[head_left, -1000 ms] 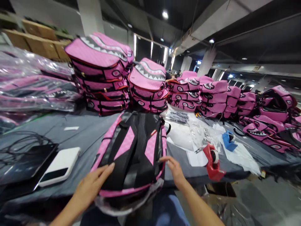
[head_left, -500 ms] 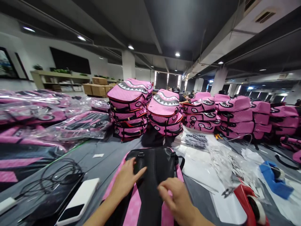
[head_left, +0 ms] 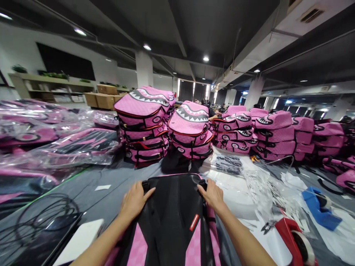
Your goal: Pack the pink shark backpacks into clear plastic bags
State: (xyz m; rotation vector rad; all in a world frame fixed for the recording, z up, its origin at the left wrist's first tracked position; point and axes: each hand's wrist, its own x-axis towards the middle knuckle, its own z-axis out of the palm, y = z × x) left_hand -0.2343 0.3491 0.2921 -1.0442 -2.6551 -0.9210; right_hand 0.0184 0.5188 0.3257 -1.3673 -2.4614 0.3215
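A black and pink backpack [head_left: 176,207] lies in front of me with its black panel facing up. Near its far left corner, my left hand [head_left: 133,202] is closed on the edge, thumb on top and the other fingers mostly out of sight. My right hand [head_left: 213,195] grips the far right corner the same way, its thumb beside a black strap fitting [head_left: 202,183]. A small red and white label [head_left: 194,222] shows on the panel near the right pink patch. The near end of the backpack runs out of the view.
Stacked pink backpacks [head_left: 144,127] with shark-mouth prints rise beyond. Plastic-wrapped bags [head_left: 74,147] lie left, above a cable [head_left: 41,218] and a white box [head_left: 79,242]. At right are clear plastic bags [head_left: 260,184], a red tape dispenser [head_left: 291,236] and a blue tape dispenser [head_left: 321,208].
Both hands have moved from above the panel outward to the backpack's far corners and closed there. The red and white label has come into sight. The view has shifted slightly right.
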